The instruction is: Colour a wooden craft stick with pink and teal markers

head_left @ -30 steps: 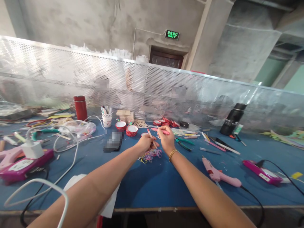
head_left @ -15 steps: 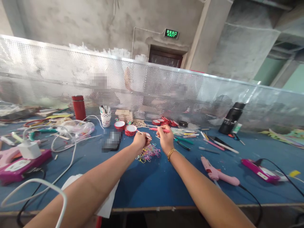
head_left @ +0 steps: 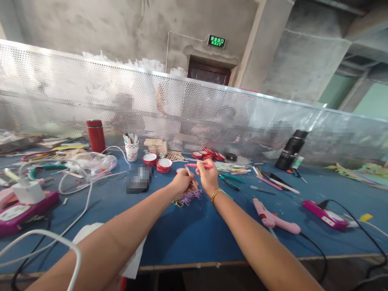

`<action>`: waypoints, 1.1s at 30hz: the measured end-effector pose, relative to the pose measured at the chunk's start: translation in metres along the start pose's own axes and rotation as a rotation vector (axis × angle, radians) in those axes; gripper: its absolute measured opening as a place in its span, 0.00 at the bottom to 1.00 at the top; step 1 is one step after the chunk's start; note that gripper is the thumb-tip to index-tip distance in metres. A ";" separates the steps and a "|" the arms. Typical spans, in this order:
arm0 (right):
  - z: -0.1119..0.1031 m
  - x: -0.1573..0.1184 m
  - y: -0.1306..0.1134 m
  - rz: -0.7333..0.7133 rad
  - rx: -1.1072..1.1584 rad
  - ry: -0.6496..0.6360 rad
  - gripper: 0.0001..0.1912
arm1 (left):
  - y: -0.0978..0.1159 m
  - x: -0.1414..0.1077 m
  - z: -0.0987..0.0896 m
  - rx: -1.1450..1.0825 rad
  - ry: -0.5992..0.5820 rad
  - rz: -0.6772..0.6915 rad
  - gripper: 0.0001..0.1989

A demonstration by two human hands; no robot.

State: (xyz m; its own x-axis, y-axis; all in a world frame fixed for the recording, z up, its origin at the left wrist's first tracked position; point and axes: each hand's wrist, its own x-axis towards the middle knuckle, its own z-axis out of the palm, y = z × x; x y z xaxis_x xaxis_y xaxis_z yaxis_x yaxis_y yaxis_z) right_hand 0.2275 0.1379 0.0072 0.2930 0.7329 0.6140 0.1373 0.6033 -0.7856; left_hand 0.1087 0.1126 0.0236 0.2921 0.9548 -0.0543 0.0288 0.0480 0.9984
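Head view: both hands at work above the desk [head_left: 194, 242], pen tip at the stick.
The left hand [head_left: 181, 182] has its grip closed on a pale flat stick [head_left: 189, 172], held tilted above a tangle of coloured loops [head_left: 190, 197]. The right hand [head_left: 209, 176] has its grip pinched on a red pen [head_left: 193, 165], tip at the stick's upper end. Marking extent: cannot tell at this size. The glue gun [head_left: 274, 220] lies apart, unheld.

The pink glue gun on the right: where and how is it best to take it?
Probably by the handle of the glue gun, reaching from the near right: it is long and rounded, slants toward that side, and the narrow nozzle points away, far left.
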 end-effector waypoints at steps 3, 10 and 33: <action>0.000 -0.001 0.001 -0.003 -0.028 -0.005 0.14 | 0.000 0.000 0.000 0.018 0.000 -0.008 0.02; 0.000 0.000 0.005 -0.005 -0.064 -0.016 0.14 | -0.003 0.002 -0.001 0.015 -0.026 -0.013 0.03; 0.000 0.000 0.006 -0.008 -0.053 -0.004 0.14 | -0.003 0.004 -0.001 -0.080 0.065 -0.014 0.01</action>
State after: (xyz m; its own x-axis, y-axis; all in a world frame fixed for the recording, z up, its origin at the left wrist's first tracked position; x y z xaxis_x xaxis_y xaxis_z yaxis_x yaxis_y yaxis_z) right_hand 0.2288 0.1415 0.0026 0.2877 0.7292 0.6209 0.1902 0.5919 -0.7832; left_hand 0.1090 0.1166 0.0209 0.2291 0.9709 -0.0698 -0.0445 0.0821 0.9956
